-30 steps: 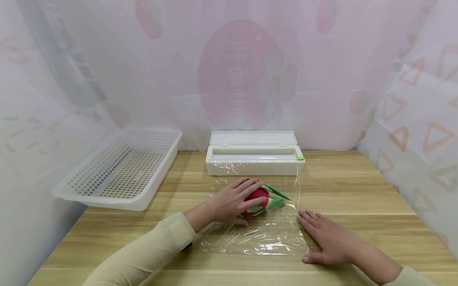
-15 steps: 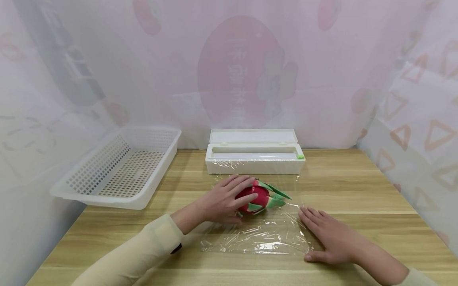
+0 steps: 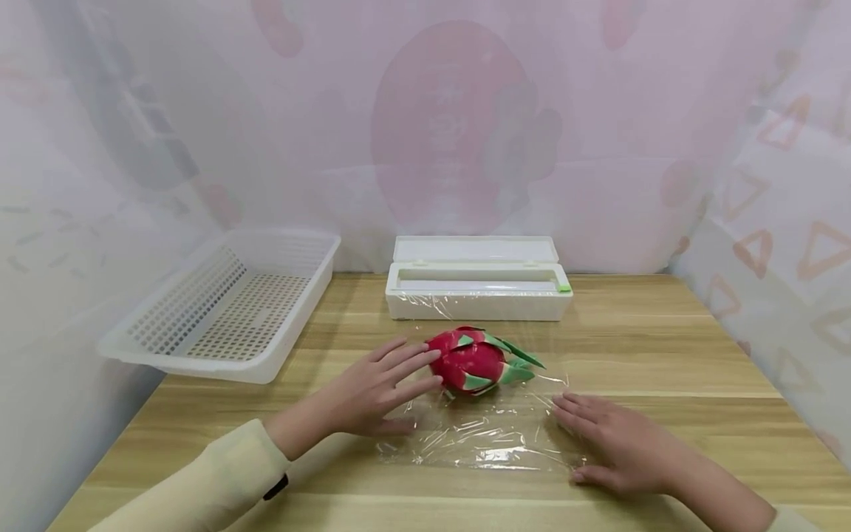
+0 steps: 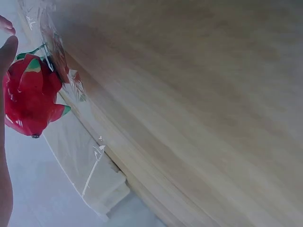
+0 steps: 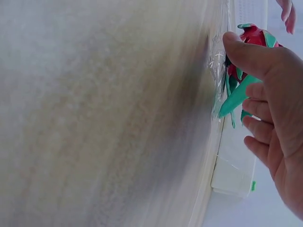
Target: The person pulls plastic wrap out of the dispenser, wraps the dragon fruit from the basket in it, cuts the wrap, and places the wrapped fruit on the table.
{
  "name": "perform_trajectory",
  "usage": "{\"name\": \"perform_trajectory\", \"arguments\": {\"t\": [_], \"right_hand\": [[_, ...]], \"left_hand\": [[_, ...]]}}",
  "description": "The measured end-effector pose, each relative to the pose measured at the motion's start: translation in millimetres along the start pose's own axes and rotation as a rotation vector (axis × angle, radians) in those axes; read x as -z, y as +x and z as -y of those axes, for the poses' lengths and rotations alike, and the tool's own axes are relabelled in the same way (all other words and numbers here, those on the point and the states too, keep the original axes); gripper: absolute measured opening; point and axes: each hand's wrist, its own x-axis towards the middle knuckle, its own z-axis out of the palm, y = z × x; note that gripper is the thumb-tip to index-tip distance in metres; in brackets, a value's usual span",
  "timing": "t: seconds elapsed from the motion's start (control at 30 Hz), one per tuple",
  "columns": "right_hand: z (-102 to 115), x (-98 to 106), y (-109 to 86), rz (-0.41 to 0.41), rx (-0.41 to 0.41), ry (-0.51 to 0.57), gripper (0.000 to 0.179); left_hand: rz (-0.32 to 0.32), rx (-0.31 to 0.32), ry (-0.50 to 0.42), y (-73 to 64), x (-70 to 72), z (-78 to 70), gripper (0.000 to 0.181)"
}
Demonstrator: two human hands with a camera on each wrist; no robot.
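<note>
A red dragon fruit (image 3: 468,362) with green-tipped scales lies on a sheet of cling film (image 3: 492,443) spread over the table. My left hand (image 3: 375,391) is at the fruit's left side with fingers spread; whether the fingertips touch it I cannot tell. At the film's right edge is my right hand (image 3: 618,443), its fingers extended and holding nothing. From a white cling film dispenser box (image 3: 475,305) behind the fruit, the film runs forward. In the left wrist view the dragon fruit (image 4: 31,97) shows beside the hand; the right wrist view shows its green leaf tips (image 5: 239,94).
A white perforated plastic basket (image 3: 292,325) stands at the back left of the wooden table (image 3: 665,347). The dispenser's lid (image 3: 475,249) is raised, and a green slider (image 3: 564,289) sits at its right end. Patterned cloth walls surround the table.
My left hand has drawn back to the left from over the dragon fruit, uncovering most of it. The right hand has hardly moved, lifting slightly at most. The fruit stays on the film.
</note>
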Motion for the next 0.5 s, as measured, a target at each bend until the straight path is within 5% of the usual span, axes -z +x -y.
{"name": "perform_trajectory", "arguments": {"t": [0.5], "right_hand": [[-1,-6,-5.7,-0.021,0.112,0.042,0.05]], "left_hand": [[0.055,-0.035,-0.154,-40.3,2.7,-12.4,0.075]]}}
